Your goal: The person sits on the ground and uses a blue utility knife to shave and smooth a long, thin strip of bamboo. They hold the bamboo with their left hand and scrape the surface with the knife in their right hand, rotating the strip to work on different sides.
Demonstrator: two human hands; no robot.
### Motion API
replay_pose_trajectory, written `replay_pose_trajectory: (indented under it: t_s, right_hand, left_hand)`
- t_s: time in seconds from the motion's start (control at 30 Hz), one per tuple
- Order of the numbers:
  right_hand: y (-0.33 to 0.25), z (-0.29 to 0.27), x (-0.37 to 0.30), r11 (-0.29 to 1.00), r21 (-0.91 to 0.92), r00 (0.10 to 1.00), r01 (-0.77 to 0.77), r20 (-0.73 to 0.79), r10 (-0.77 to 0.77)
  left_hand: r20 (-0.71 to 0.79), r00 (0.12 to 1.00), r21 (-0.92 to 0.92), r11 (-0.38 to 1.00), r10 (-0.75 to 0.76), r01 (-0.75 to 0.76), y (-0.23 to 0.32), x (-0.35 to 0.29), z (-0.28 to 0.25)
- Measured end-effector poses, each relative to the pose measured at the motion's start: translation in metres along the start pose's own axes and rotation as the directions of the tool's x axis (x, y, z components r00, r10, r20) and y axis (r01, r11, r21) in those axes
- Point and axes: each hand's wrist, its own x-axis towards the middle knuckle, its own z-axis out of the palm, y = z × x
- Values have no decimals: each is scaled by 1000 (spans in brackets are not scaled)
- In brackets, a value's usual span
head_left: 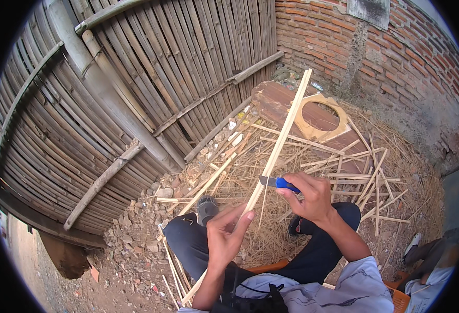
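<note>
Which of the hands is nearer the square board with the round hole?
Right. The right hand, gripping the blue-handled knife, is below the board in view; the left hand, holding the pale strip, is farther down and left.

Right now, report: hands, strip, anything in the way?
Left hand grips pale strip. Right hand holds blue-handled knife, blade at the strip. Loose sticks and straw lie around, none blocking the blade.
</note>
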Motion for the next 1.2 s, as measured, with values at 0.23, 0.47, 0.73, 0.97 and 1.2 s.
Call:
replay_pose_trajectory:
  t_s: [0.23,0.47,0.73,0.97,1.2]
  right_hand:
    - [11,0,2,999,-40,1000,-17,-25,16]
    - [69,-18,27,982,-108,977,-154,-164,135]
    - [136,-40,64,917,-175,916,-358,-258,308]
    - [159,-54,70,780,-245,818,-575,-148,556]
    - [99,-12,32,751,340,816,-567,109,567]
  left_hand:
    - [22,1000,46,999,-11,10,-2,-7,-8]
    - [50,994,85,992,-94,89,-9,-30,-23]
    - [66,985,149,977,-161,150,-10,-42,-36]
    - [-57,998,405,914,-2,25,-18,-39,-46]
    - [-77,994,391,920,75,-39,-11,-16,-25]
